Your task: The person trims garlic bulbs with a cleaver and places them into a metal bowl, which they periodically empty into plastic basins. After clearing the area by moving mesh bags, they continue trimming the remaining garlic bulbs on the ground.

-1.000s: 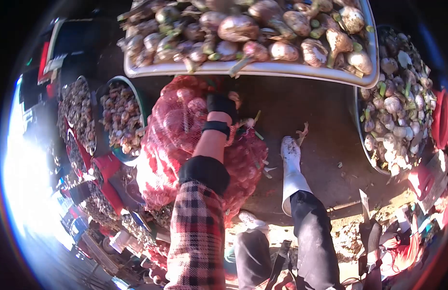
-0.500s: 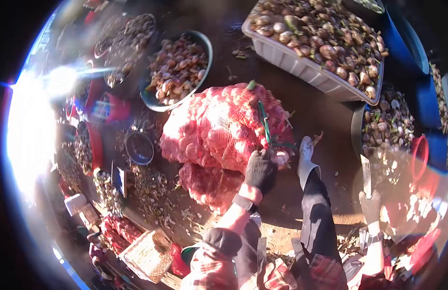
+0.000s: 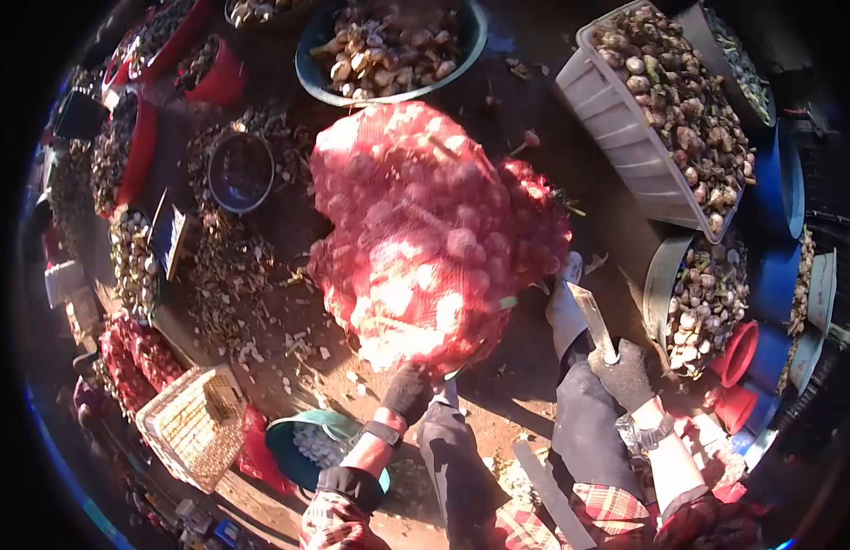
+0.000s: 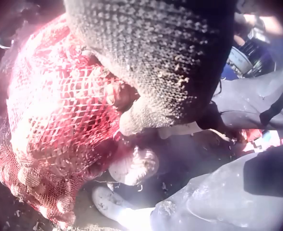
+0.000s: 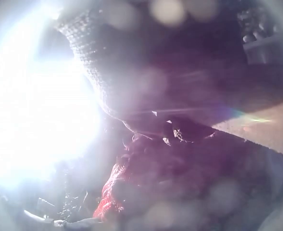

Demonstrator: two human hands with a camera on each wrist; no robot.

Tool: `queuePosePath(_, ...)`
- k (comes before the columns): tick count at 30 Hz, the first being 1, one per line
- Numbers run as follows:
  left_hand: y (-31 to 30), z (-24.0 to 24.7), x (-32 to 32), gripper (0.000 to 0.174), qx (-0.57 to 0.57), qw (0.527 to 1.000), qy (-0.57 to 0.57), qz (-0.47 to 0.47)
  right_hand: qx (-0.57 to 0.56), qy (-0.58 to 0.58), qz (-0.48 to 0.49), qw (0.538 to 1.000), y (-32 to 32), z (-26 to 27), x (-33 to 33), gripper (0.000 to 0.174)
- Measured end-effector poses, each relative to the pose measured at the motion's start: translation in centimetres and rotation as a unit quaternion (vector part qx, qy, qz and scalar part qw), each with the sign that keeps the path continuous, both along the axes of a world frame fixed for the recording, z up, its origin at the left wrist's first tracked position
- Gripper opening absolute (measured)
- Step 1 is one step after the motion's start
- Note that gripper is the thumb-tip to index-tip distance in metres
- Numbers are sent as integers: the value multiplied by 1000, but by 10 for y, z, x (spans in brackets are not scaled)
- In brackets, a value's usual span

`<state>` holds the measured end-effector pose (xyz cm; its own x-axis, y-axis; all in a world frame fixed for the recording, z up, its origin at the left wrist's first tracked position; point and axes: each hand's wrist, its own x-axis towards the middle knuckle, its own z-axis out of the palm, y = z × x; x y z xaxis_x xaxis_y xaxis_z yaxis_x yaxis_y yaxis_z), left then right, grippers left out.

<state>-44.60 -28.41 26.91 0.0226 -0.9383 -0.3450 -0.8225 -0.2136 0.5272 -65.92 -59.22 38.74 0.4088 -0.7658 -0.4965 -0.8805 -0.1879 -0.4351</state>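
A large red mesh bag full of garlic [image 3: 416, 229] lies in front of my legs, partly over another red mesh bag [image 3: 542, 215]. My gloved left hand [image 3: 408, 392] grips the big bag at its near end, fingers curled into the mesh. In the left wrist view the dark knit glove [image 4: 156, 53] covers part of the netting, and a garlic bulb [image 4: 134, 166] shows just below the thumb. My gloved right hand [image 3: 624, 374] holds a knife by its handle, its blade [image 3: 590, 316] angled up and left. Glare washes out much of the right wrist view.
A grey crate heaped with garlic [image 3: 613, 119] stands at right, above a tub of garlic [image 3: 663, 284]. A green basin [image 3: 471, 46] sits beyond the bags. At left are a dark bowl [image 3: 241, 174], a cream basket [image 3: 191, 426] and scattered trimmings. A green bucket [image 3: 283, 449] is near my left arm.
The left hand has come back from the far side of the big bag to its near end, and the bag has turned. The right hand with the knife has moved inward over my leg.
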Motion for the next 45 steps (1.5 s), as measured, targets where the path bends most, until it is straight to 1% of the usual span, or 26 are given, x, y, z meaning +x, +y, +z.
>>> queuePosePath(2, -1, -9, -14, 29, -87, 994, -54, 36, 45, 23, 41, 998, 2, -16, 6, 29)
queuePosePath(3, -10, 1, -13, 28, 14, 990, -107, -87, 65, 25, 74, 995, 4, -17, 13, 29)
queuePosePath(4, -23, 9, -18, 20, 33, 990, -127, -54, 87, 17, 84, 993, 4, -16, 22, 29)
queuePosePath(5, -23, -9, -33, 13, -23, 993, -106, 39, 105, 5, 94, 990, 3, -18, 33, 29)
queuePosePath(6, -24, -21, -48, 16, -46, 983, -174, 27, 126, 21, 128, 984, -3, -23, 36, 28)
queuePosePath(7, -33, -18, -58, 19, 57, 982, -178, -7, 127, 19, 163, 978, -6, -23, 46, 26)
queuePosePath(9, -46, -12, -81, 26, 144, 967, -208, -13, 138, 1, 222, 965, -17, -24, 58, 22)
queuePosePath(10, -50, -12, -100, 28, 133, 960, -245, 22, 144, 5, 245, 959, -25, -27, 61, 22)
queuePosePath(11, -55, -16, -119, 27, 91, 960, -233, 126, 130, -2, 290, 948, -33, -28, 64, 21)
queuePosePath(12, -58, -8, -129, 27, 101, 957, -227, 148, 116, -9, 334, 935, -39, -29, 66, 21)
queuePosePath(14, -63, 9, -143, 25, 90, 944, -109, 300, 120, 15, 366, 923, -44, -30, 68, 20)
queuePosePath(16, -68, 16, -154, 23, 141, 922, -44, 358, 123, 10, 413, 902, -52, -32, 65, 21)
queuePosePath(18, -66, 8, -166, 25, 140, 756, 116, 629, 100, 31, 444, 890, -48, -33, 60, 21)
queuePosePath(20, -58, -30, -184, 34, 56, 578, 203, 789, 92, 40, 461, 882, -35, -35, 53, 20)
queuePosePath(22, -50, -73, -192, 49, 17, 486, 224, 845, 107, 53, 462, 879, -12, -29, 51, 19)
queuePosePath(23, -51, -88, -192, 49, 11, 475, 230, 850, 114, 56, 469, 874, -3, -32, 48, 18)
queuePosePath(25, -53, -97, -183, 63, 39, 455, 115, 882, 137, 43, 482, 864, 13, -42, 37, 17)
queuePosePath(26, -52, -98, -180, 63, 37, 445, 121, 886, 151, 37, 481, 863, 21, -45, 32, 16)
queuePosePath(28, -50, -101, -173, 65, 128, 531, 89, 833, 157, 44, 487, 858, 39, -47, 29, 15)
queuePosePath(31, -50, -96, -171, 48, 106, 515, 66, 848, 138, 52, 520, 841, 52, -60, 20, 14)
queuePosePath(33, -54, -89, -176, 28, 32, 491, -41, 870, 132, 46, 529, 837, 57, -67, 12, 15)
queuePosePath(34, -58, -93, -185, 28, 31, 487, -36, 872, 133, 37, 535, 833, 59, -69, 10, 15)
queuePosePath(36, -66, -100, -200, 21, -8, 527, 171, 832, 129, 30, 548, 826, 62, -71, 8, 16)
queuePosePath(37, -70, -104, -206, 17, -43, 576, 155, 801, 126, 41, 549, 825, 63, -71, 6, 16)
queuePosePath(43, -77, -129, -210, 18, -138, 563, 52, 813, 111, 50, 558, 821, 71, -76, 1, 16)
queuePosePath(45, -74, -133, -210, 18, -129, 558, 68, 817, 108, 64, 561, 818, 71, -77, -2, 16)
